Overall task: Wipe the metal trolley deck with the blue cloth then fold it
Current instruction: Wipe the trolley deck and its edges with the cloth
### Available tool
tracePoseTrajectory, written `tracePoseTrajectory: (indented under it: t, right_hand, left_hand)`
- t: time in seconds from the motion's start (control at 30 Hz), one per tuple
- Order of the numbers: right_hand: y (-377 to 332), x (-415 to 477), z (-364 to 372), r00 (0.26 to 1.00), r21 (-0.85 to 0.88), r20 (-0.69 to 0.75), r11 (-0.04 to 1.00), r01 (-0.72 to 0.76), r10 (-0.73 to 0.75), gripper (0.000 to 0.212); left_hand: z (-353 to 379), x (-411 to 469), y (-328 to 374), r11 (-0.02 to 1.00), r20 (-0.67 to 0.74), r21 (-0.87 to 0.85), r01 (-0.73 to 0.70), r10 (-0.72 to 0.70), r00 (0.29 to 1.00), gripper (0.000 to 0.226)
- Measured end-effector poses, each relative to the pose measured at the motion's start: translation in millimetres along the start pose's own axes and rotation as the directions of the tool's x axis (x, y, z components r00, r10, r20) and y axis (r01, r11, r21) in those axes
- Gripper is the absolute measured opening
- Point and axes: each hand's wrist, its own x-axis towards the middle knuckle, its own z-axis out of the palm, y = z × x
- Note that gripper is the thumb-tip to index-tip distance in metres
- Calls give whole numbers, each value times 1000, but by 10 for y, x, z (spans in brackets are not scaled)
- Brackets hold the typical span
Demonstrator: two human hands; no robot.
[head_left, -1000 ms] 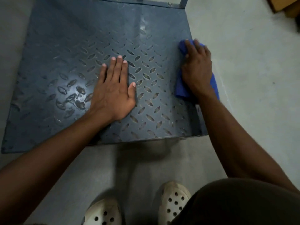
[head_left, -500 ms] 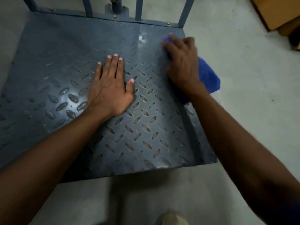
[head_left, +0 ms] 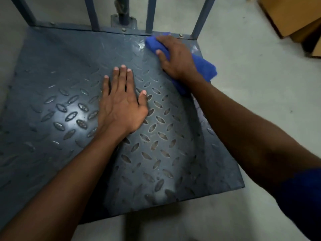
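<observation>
**Cloth's up in the far right corner, most of the deck sits to its left**

Forearms come in from the near edge, one on each side, and the trolley deck (head_left: 73, 94) fills nearly the whole view, grey tread plate with the raised diamond pattern.

Mid-deck, the left hand (head_left: 121, 101) lies flat, palm down, fingers spread and holding nothing. Looks to me like it's just bracing the person, or keeping the trolley from rolling.

Further out, the right hand (head_left: 175, 58) presses down on the blue cloth (head_left: 203, 66), fingers curled over it so it's pinned and gripped against the metal. The cloth is bunched into a long roll running diagonally, from the far rail down toward the deck's right edge. One end pokes out past the fingertips by the upright bars (head_left: 150, 14), and the other sticks out behind the wrist and hangs over the right edge.

What matters for the next swipe is that the unwiped stretch lies left of and nearer than the grip, so I'd guess the pull comes back across that way. The left hand sits right in that lane and would need to shift. Folding isn't close yet.

Far right, cardboard boxes (head_left: 291, 14) on the floor.
</observation>
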Motion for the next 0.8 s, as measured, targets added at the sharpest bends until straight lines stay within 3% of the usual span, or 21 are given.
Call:
tracePoseTrajectory:
  t: [0.1, 0.23, 0.47, 0.6, 0.67, 0.73, 0.8]
  right_hand:
    - [-277, 280, 115, 981, 76, 145, 990, 119, -129, 65]
    - [-429, 76, 216, 918, 167, 227, 942, 291, -324, 57]
    - [-188, -549, 8, 927, 261, 195, 928, 266, -321, 46]
    - [-429, -910, 47, 880, 428, 187, 843, 326, -436, 49]
    - [-304, -734, -55, 926, 439, 95, 850, 291, -366, 49]
    - [53, -387, -228, 982, 305, 10, 936, 178, -190, 47]
    - [368, -157, -298, 995, 101, 94, 995, 13, -22, 53]
  left_hand:
    - [104, 185, -46, 998, -4, -60, 16, -17, 1000, 76]
    - [325, 215, -83, 992, -35, -127, 27, -32, 999, 72]
    - [510, 191, -366, 975, -80, -151, -160, 149, 986, 69]
    - [614, 315, -620, 954, -49, -146, -261, 257, 965, 87]
    - [677, 403, -599, 962, -64, -142, -234, 227, 972, 76]
    - [714, 550, -508, 970, -55, -141, -196, 190, 980, 68]
    - [720, 715, -465, 971, -52, -146, -188, 183, 982, 67]
